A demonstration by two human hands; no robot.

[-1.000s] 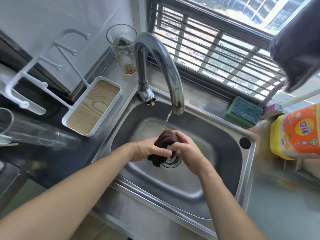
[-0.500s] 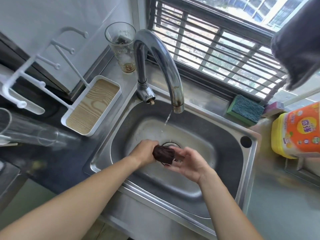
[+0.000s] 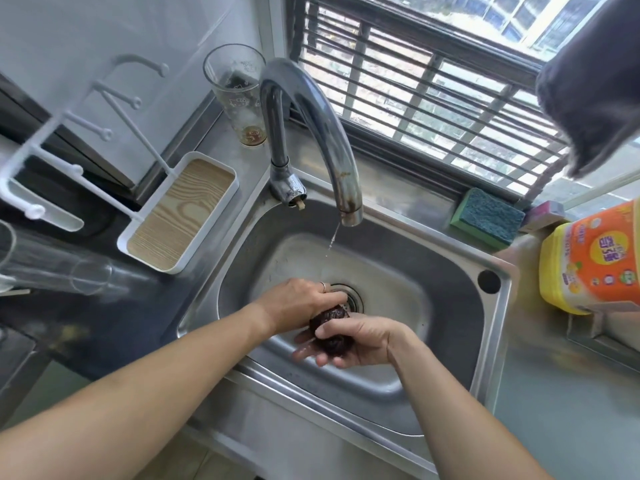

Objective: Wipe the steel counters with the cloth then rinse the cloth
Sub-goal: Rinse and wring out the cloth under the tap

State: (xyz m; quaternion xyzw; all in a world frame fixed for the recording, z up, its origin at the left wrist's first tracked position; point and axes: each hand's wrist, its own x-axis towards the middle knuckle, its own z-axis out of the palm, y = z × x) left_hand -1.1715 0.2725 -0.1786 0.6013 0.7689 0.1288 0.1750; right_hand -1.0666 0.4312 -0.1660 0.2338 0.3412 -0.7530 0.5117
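A: What are the fingers doing?

B: Both hands are squeezing the cloth (image 3: 331,329), a dark brown wad, wet and bunched into a ball. The left hand (image 3: 298,303) is clamping it from above, fingers curled over it, a thin ring on one. The right hand (image 3: 349,336) is cupping it from below, thumb lying across the top, glistening fingertips sticking out underneath.

A: Where is that happening?

B: Low inside the sink (image 3: 450,306), a brushed steel basin with rounded corners, just in front of the drain (image 3: 349,297). A thin stream is falling from the curved tap (image 3: 311,123), whose spout is looking stained near its tip; the water is landing behind the hands.

A: Anything readable?

B: The yellow bottle (image 3: 592,258) is wearing an orange label with print too blurred to read. A green sponge (image 3: 486,218) with a rough blue top is lying on the ledge. The tall glass (image 3: 239,95) is showing faint cartoon prints.
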